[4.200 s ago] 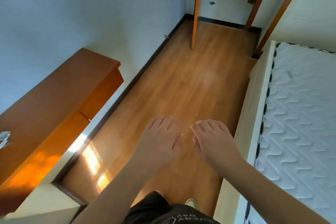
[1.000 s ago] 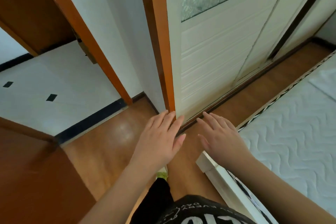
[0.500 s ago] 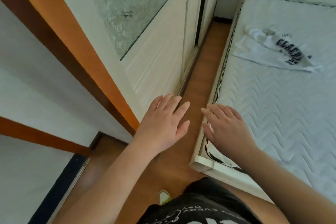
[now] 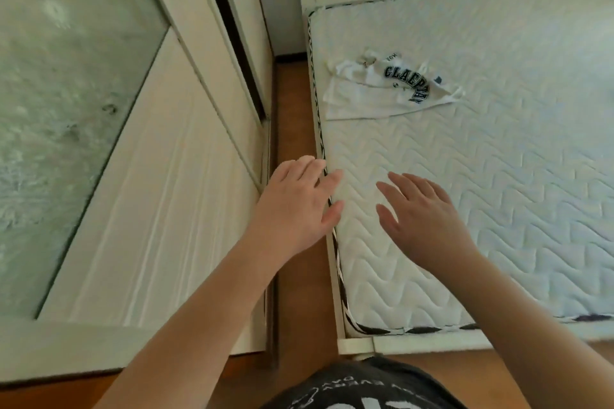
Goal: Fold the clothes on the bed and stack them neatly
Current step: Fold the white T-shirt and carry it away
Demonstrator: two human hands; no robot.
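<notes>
While crumpled, shirt (image 4: 382,93) well beyond fingers (image 4: 403,180).

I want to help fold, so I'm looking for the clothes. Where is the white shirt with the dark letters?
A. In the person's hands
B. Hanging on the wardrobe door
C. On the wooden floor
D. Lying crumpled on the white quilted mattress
D: the white shirt with dark letters lies crumpled on the white quilted mattress near its far left edge, well beyond the empty left hand and right hand.
</notes>
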